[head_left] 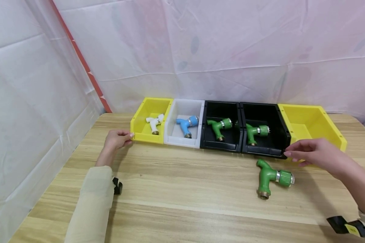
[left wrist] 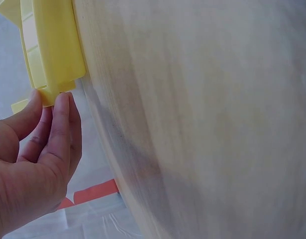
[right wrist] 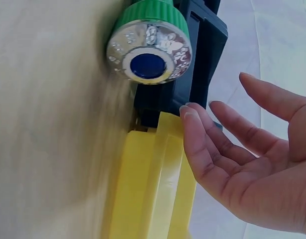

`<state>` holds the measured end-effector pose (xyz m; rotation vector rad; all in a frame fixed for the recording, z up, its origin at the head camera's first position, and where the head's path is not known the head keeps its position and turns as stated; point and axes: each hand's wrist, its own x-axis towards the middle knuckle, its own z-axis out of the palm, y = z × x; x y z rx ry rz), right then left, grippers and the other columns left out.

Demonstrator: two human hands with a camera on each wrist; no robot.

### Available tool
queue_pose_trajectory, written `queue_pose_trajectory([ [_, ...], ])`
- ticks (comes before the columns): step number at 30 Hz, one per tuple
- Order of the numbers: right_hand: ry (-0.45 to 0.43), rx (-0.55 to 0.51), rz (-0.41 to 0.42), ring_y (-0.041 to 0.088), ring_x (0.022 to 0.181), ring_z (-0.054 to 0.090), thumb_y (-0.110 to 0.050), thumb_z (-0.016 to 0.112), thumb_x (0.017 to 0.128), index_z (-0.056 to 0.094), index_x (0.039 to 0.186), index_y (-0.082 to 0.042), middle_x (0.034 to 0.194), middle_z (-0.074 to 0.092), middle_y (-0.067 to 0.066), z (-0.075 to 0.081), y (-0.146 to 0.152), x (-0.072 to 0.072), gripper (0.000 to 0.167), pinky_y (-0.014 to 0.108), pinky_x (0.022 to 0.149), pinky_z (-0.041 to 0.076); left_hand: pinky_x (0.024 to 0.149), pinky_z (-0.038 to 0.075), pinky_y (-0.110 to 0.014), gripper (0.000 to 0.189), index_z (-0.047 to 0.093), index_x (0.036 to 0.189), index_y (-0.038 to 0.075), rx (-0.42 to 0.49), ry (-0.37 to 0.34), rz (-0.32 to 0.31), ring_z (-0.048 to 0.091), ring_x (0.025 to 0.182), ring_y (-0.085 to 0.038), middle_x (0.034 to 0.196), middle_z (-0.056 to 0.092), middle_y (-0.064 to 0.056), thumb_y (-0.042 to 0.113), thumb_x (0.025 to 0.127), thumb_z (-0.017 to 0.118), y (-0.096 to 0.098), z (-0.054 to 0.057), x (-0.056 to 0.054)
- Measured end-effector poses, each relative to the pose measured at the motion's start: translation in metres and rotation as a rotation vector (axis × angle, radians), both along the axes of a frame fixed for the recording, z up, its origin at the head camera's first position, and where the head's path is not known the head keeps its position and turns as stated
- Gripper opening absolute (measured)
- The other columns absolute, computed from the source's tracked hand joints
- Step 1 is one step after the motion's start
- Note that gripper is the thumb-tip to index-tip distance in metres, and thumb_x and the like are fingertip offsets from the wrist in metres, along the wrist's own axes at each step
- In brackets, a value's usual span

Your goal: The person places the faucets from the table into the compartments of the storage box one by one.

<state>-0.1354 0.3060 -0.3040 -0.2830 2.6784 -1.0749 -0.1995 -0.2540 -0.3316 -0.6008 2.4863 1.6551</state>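
At the front left corner of the left yellow bin [head_left: 147,137], my left hand [head_left: 117,139] pinches the rim between thumb and fingers. The left wrist view shows this grip on the yellow plastic [left wrist: 58,45] up close. My right hand [head_left: 320,157] is at the seam between the right black bin [head_left: 263,152] and the right yellow bin [head_left: 314,111]. Its thumb stands apart from the fingers [right wrist: 207,144] in the right wrist view. On the table just in front lies a loose green tap [head_left: 267,177], its ribbed knob [right wrist: 150,30] large in the right wrist view.
The bins stand in a row along the wall sheet. A white tap [head_left: 155,123] is in the left yellow bin, a blue tap [head_left: 187,125] in the white bin [head_left: 182,141]. Green taps [head_left: 220,128] lie in both black bins. Wood table [head_left: 185,202] spreads in front.
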Motion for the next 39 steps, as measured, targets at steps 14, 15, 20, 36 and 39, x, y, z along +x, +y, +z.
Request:
queue_pose_trajectory([
  [14,-0.078,0.003,0.053,0.007,0.073,0.059,-0.014,0.058,0.091,0.058,0.107,0.010,0.093,0.067,0.005,-0.011,0.006,0.009,0.029,0.029,0.060,0.053,0.070,0.054,-0.023,0.027,0.055,0.108,-0.011,0.002,-0.003,-0.001,0.058,0.062,-0.005,0.077,0.054,-0.003,0.008,0.089,0.058,0.001,0.000,0.001],
  [15,-0.083,-0.002,0.063,0.007,0.073,0.059,-0.014,0.057,0.091,0.058,0.107,0.010,0.092,0.067,0.004,-0.012,0.006,0.009,0.029,0.029,0.060,0.053,0.070,0.054,-0.023,0.027,0.055,0.108,-0.011,0.002,-0.003,-0.001,0.058,0.062,-0.005,0.076,0.054,-0.003,0.008,0.089,0.058,0.001,0.000,0.001],
  [20,-0.111,-0.017,0.096,0.008,0.071,0.058,-0.013,0.057,0.091,0.057,0.106,0.012,0.087,0.067,-0.002,-0.016,0.009,0.012,0.029,0.028,0.059,0.053,0.070,0.054,-0.023,0.026,0.055,0.107,-0.011,-0.005,-0.004,-0.003,0.058,0.061,-0.005,0.075,0.054,-0.002,0.008,0.089,0.058,0.001,0.001,0.000],
  [36,-0.189,-0.052,0.139,0.009,0.069,0.058,-0.014,0.057,0.091,0.056,0.106,0.013,0.084,0.064,-0.002,-0.032,0.014,0.017,0.030,0.028,0.058,0.052,0.070,0.054,-0.023,0.027,0.055,0.107,-0.011,0.005,-0.008,0.001,0.059,0.062,-0.006,0.075,0.055,-0.003,0.008,0.089,0.059,0.001,0.000,0.001],
  [39,-0.204,-0.060,0.157,0.009,0.068,0.057,-0.013,0.056,0.091,0.056,0.105,0.013,0.084,0.063,-0.001,-0.034,0.016,0.018,0.029,0.027,0.056,0.051,0.068,0.054,-0.023,0.027,0.056,0.107,-0.011,0.011,-0.008,0.003,0.059,0.062,-0.006,0.075,0.055,-0.003,0.008,0.089,0.059,0.001,0.001,0.002],
])
